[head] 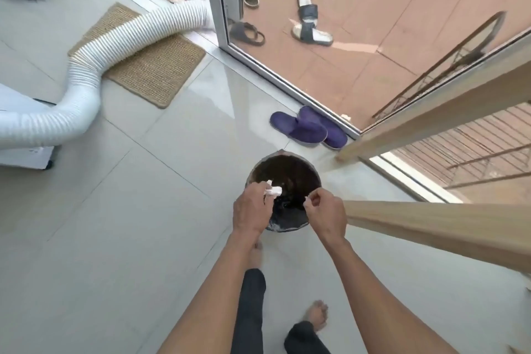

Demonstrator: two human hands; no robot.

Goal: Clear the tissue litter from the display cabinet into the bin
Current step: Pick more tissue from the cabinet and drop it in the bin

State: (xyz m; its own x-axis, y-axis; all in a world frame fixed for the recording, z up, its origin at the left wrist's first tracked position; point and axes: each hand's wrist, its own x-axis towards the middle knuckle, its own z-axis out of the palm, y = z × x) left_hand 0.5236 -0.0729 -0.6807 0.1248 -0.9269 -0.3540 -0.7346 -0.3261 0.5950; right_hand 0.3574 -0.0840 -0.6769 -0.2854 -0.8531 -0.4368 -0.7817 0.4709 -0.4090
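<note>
Two bare feet and dark trouser legs stand on the pale tiled floor (143,238). Above them, the left hand (253,210) has its fingers closed on a crumpled white tissue (273,190), held over the near rim of the round dark bin (283,164). The right hand (324,213) is over the same rim with fingers pinched together; whether they hold anything is hard to see. The hands hide the front of the bin. Behind it lie purple slippers (309,127).
</note>
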